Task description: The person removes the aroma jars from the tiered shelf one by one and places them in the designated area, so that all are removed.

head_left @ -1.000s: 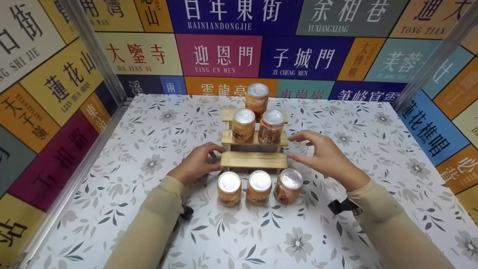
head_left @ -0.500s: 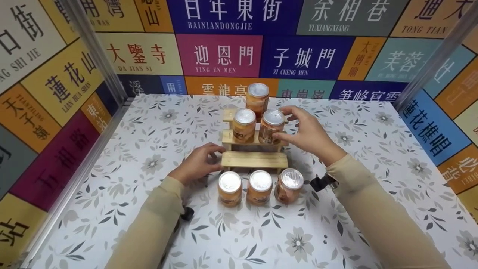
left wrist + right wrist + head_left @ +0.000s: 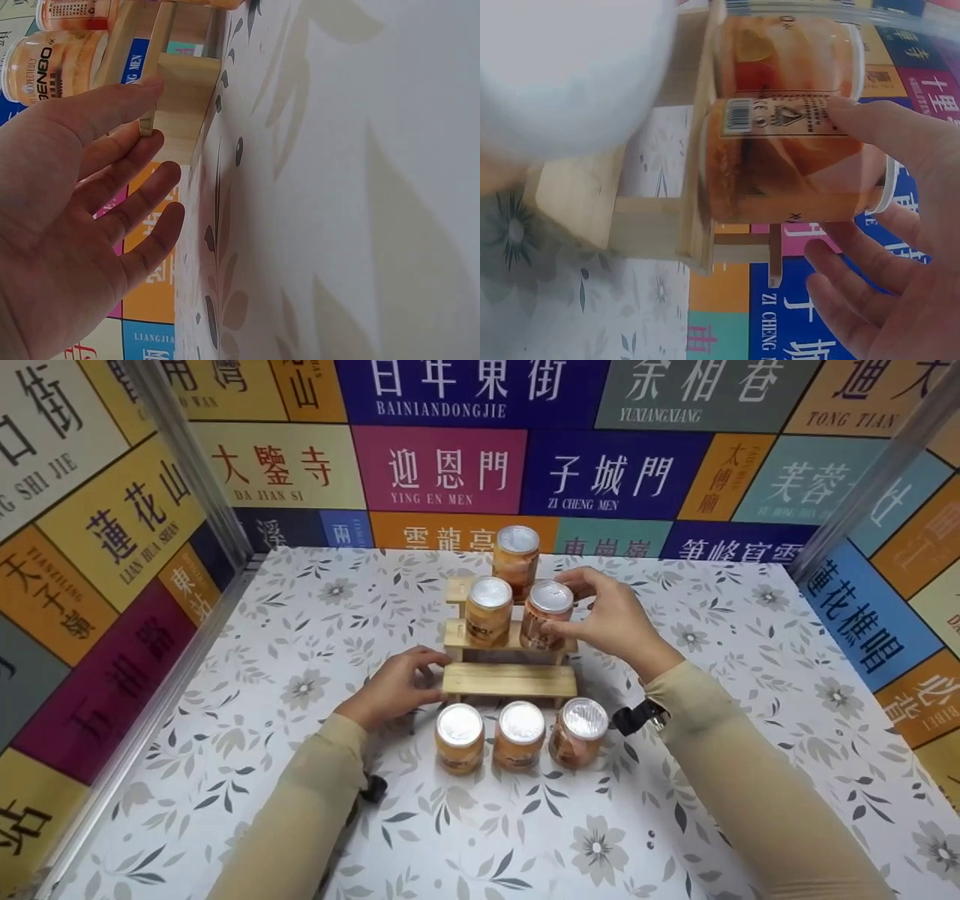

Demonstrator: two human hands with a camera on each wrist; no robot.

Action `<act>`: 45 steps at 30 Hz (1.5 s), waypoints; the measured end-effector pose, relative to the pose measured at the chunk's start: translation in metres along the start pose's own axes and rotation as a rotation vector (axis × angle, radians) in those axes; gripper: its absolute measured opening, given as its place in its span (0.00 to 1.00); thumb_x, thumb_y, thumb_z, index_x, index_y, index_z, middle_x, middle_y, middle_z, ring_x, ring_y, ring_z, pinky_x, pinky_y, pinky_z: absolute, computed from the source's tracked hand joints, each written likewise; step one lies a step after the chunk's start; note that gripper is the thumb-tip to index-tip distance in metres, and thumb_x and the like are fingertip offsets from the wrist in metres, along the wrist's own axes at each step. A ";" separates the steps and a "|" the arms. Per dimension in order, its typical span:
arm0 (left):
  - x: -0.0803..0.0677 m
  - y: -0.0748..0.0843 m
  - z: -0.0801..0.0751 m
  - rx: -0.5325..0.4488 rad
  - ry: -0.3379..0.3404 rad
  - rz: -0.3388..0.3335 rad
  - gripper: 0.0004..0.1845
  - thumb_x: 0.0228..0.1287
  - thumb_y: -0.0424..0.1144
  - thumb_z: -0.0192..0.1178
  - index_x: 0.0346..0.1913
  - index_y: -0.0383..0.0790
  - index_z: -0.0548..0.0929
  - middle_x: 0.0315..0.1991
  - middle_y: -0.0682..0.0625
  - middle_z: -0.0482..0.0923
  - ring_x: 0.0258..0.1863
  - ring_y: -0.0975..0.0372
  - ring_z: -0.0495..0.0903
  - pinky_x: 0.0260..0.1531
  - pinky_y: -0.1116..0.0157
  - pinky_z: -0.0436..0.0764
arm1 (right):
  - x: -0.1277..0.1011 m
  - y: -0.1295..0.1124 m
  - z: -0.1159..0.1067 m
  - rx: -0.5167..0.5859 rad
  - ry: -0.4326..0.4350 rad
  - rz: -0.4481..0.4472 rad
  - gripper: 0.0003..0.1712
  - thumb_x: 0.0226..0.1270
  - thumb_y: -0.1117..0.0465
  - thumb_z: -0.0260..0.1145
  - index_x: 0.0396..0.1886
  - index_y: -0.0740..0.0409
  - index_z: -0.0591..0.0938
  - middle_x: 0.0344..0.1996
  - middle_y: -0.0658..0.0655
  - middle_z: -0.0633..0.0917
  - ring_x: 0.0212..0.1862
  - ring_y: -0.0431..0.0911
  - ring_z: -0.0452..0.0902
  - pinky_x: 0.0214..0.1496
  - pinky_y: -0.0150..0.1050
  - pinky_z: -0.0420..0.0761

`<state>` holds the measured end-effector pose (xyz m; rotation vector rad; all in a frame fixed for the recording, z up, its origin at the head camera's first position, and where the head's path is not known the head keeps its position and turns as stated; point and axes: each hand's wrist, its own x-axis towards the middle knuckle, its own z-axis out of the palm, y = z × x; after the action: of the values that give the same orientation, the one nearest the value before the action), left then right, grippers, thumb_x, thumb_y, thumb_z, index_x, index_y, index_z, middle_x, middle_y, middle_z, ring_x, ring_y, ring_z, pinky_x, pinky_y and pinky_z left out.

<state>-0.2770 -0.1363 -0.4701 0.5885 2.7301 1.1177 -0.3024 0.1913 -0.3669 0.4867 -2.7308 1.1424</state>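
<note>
A three-step wooden stand point(image 3: 510, 681) bears jars with silvery lids and orange contents. My right hand point(image 3: 619, 619) grips the right jar point(image 3: 544, 624) on the middle step, thumb in front and fingers behind. In the right wrist view, this jar point(image 3: 795, 169) stands on the step with its label facing the thumb. Beside it is the left jar point(image 3: 489, 619); another jar point(image 3: 516, 561) stands on the top step. My left hand point(image 3: 394, 686) holds the left end of the lowest step between thumb and index finger, its other fingers loose in the left wrist view.
In front of the stand, three jars line up on the floral tabletop: a left one point(image 3: 460, 744), a middle one point(image 3: 518, 741) and a right one point(image 3: 577, 739). Panels with colourful signs point(image 3: 442, 469) wall in the back and both sides.
My right hand has moved up and left from beside the stand and taken hold of the right jar on the middle step. That jar has shifted slightly right. My left hand has stayed put.
</note>
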 end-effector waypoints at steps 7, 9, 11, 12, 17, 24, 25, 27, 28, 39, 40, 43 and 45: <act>-0.001 -0.001 0.000 -0.008 -0.010 -0.022 0.27 0.51 0.42 0.72 0.57 0.54 0.79 0.53 0.58 0.75 0.50 0.59 0.77 0.52 0.59 0.78 | -0.011 -0.010 -0.002 -0.012 0.004 -0.026 0.37 0.36 0.44 0.82 0.51 0.39 0.78 0.43 0.42 0.83 0.47 0.39 0.77 0.49 0.41 0.74; 0.000 -0.001 0.000 -0.007 -0.011 -0.026 0.26 0.51 0.43 0.72 0.56 0.55 0.79 0.52 0.59 0.75 0.50 0.60 0.77 0.52 0.60 0.78 | -0.015 -0.014 -0.004 -0.020 0.013 -0.056 0.36 0.37 0.44 0.82 0.50 0.39 0.78 0.43 0.40 0.83 0.46 0.38 0.77 0.49 0.39 0.74; 0.001 0.000 0.000 -0.008 -0.013 -0.029 0.26 0.51 0.44 0.72 0.56 0.56 0.79 0.52 0.59 0.75 0.50 0.60 0.77 0.52 0.60 0.78 | -0.020 -0.019 -0.005 -0.027 0.023 -0.091 0.36 0.37 0.44 0.81 0.50 0.40 0.78 0.43 0.40 0.83 0.46 0.37 0.77 0.48 0.38 0.75; 0.001 0.000 0.000 -0.008 -0.014 -0.029 0.26 0.52 0.44 0.72 0.56 0.56 0.79 0.52 0.59 0.75 0.50 0.60 0.77 0.52 0.60 0.78 | -0.023 -0.022 -0.006 -0.028 0.028 -0.108 0.36 0.37 0.45 0.82 0.50 0.40 0.78 0.43 0.39 0.83 0.45 0.37 0.77 0.47 0.38 0.75; 0.000 0.000 0.000 -0.011 -0.018 -0.025 0.26 0.52 0.44 0.71 0.57 0.55 0.78 0.53 0.58 0.75 0.51 0.59 0.77 0.53 0.59 0.78 | -0.039 -0.039 -0.007 -0.015 0.020 -0.180 0.35 0.38 0.47 0.82 0.50 0.41 0.78 0.43 0.38 0.83 0.46 0.38 0.77 0.47 0.38 0.75; 0.000 0.000 0.001 0.001 -0.011 -0.010 0.26 0.53 0.44 0.71 0.57 0.53 0.79 0.54 0.56 0.75 0.51 0.58 0.77 0.53 0.58 0.78 | -0.063 -0.062 -0.003 0.018 -0.025 -0.269 0.36 0.38 0.48 0.82 0.51 0.43 0.78 0.44 0.38 0.82 0.46 0.37 0.77 0.49 0.41 0.78; 0.000 0.000 0.001 0.000 -0.009 -0.007 0.26 0.53 0.43 0.71 0.57 0.53 0.79 0.54 0.56 0.75 0.52 0.57 0.77 0.53 0.58 0.78 | -0.066 -0.065 -0.002 0.029 -0.033 -0.281 0.36 0.38 0.49 0.82 0.51 0.43 0.78 0.44 0.38 0.82 0.46 0.36 0.77 0.49 0.41 0.78; 0.000 0.000 0.002 -0.004 -0.003 0.000 0.26 0.53 0.42 0.71 0.57 0.53 0.79 0.54 0.56 0.75 0.52 0.57 0.77 0.52 0.58 0.78 | -0.072 -0.070 0.000 0.055 -0.057 -0.309 0.36 0.38 0.49 0.82 0.52 0.44 0.78 0.45 0.38 0.82 0.46 0.36 0.77 0.50 0.42 0.79; -0.001 0.000 0.002 -0.009 0.000 0.003 0.25 0.53 0.42 0.71 0.57 0.53 0.79 0.55 0.56 0.75 0.52 0.57 0.77 0.52 0.58 0.78 | -0.074 -0.073 0.001 0.068 -0.069 -0.321 0.36 0.38 0.49 0.82 0.52 0.44 0.78 0.46 0.39 0.82 0.47 0.36 0.77 0.50 0.43 0.79; 0.000 0.000 0.002 -0.018 -0.007 0.005 0.25 0.53 0.44 0.71 0.56 0.53 0.79 0.54 0.56 0.75 0.52 0.57 0.77 0.52 0.58 0.78 | -0.111 -0.096 0.021 0.032 -0.160 -0.396 0.39 0.35 0.45 0.81 0.53 0.36 0.76 0.46 0.33 0.80 0.49 0.33 0.75 0.53 0.39 0.77; 0.000 0.000 0.002 -0.013 -0.008 0.007 0.25 0.53 0.45 0.71 0.56 0.53 0.79 0.54 0.56 0.75 0.52 0.57 0.77 0.52 0.58 0.78 | -0.114 -0.097 0.023 0.030 -0.167 -0.408 0.39 0.35 0.44 0.81 0.53 0.36 0.76 0.46 0.34 0.80 0.49 0.33 0.75 0.53 0.39 0.77; -0.001 0.000 0.001 -0.005 -0.007 0.016 0.25 0.53 0.46 0.71 0.56 0.52 0.79 0.54 0.56 0.75 0.52 0.57 0.77 0.53 0.58 0.78 | -0.120 -0.099 0.030 0.032 -0.192 -0.451 0.39 0.35 0.42 0.80 0.53 0.37 0.76 0.46 0.34 0.80 0.49 0.32 0.75 0.53 0.38 0.78; -0.002 0.000 0.001 -0.004 -0.005 0.018 0.25 0.53 0.45 0.71 0.56 0.52 0.79 0.54 0.55 0.75 0.52 0.56 0.77 0.54 0.57 0.77 | -0.124 -0.100 0.036 0.047 -0.209 -0.478 0.39 0.36 0.42 0.80 0.53 0.38 0.76 0.47 0.35 0.80 0.48 0.32 0.75 0.52 0.37 0.78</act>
<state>-0.2755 -0.1365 -0.4708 0.6156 2.7233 1.1231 -0.1516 0.1299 -0.3563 1.2468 -2.5335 1.0727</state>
